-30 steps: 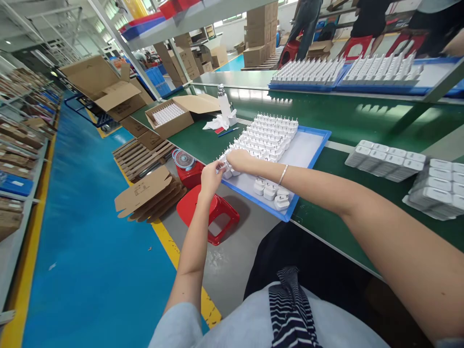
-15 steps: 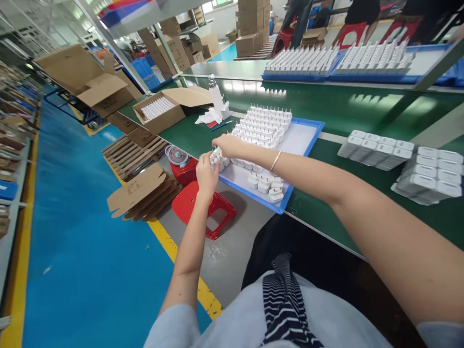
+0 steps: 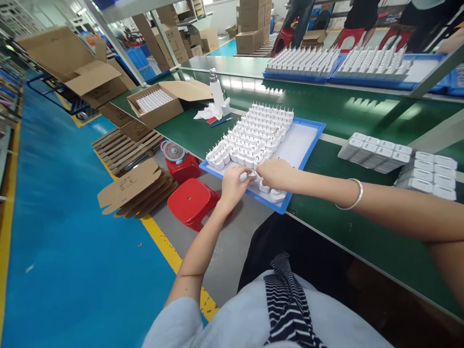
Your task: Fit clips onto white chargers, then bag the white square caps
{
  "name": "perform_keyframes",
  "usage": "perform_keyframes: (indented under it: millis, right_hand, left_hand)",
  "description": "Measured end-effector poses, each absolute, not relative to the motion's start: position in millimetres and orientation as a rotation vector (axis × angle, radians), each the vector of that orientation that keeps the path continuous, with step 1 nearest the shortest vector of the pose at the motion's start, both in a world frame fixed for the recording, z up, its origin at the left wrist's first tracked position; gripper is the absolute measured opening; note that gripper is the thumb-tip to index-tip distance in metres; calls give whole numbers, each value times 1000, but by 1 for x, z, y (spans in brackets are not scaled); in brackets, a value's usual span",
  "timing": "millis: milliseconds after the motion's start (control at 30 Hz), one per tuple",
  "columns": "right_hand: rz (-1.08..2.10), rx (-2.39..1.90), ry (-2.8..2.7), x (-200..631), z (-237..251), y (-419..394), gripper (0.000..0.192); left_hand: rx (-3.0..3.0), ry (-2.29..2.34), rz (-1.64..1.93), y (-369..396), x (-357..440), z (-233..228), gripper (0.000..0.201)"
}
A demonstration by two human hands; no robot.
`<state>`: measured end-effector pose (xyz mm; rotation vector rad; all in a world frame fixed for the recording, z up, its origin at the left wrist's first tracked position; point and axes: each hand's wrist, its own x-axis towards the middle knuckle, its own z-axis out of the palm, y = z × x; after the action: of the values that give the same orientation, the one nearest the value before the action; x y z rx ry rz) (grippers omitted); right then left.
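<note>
At the near corner of one blue tray [image 3: 311, 145], both hands meet over loose white chargers [image 3: 270, 189]: left hand [image 3: 234, 186] pinches one, right hand [image 3: 276, 174] closes on another; about three lie loose. Beyond them, rows of chargers [image 3: 253, 135] fill the tray on the green counter [image 3: 355, 121]. Two grey stacks [image 3: 375, 152] sit right; one open carton [image 3: 154, 107] sits left.

Hands [image 3: 253, 176] hide loose chargers [image 3: 275, 195]; right elbow cut off at edge.
</note>
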<state>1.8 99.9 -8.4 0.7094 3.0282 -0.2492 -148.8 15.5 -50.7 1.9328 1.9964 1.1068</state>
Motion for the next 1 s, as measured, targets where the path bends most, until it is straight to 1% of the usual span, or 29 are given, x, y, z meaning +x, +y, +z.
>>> perform_keyframes:
  millis: [100,233,367,467,567,633,733,833,900,1000]
  right_hand:
    - [-137,662,2957,-15,2,102,22]
    - [-34,411,2991,-59,18,112,27]
    - [-3,257,3055,-101,21,127,22]
    - [-6,193,3092,-114,15,135,20]
    - [-22,218,3121,-109,11,140,22]
    - [-41,271,3132,-99,15,141,30]
    - [-119,404,3165,-72,31,141,42]
    - [-288,554,3155,-31,52,139,37]
    - [-383,632,3030,-1,60,136,31]
    - [-442,721,2788,35,55,129,34]
  left_hand:
    - [1786,2276,1181,16,-176,-48,3]
    - [1595,2552,1193,20,-203,-49,6]
    - [1506,2638,1189,21,-205,-54,8]
    - [1494,2615,1210,16,-200,-58,11]
    - [1520,2552,1232,12,-195,-63,15]
    - [1528,2528,1251,13,-194,-67,16]
    - [1525,2518,1272,21,-197,-70,10]
    - [1511,2509,1277,27,-199,-67,11]
    - [1499,2512,1285,23,-191,-60,23]
    - [1592,2524,1378,3,-152,-45,52]
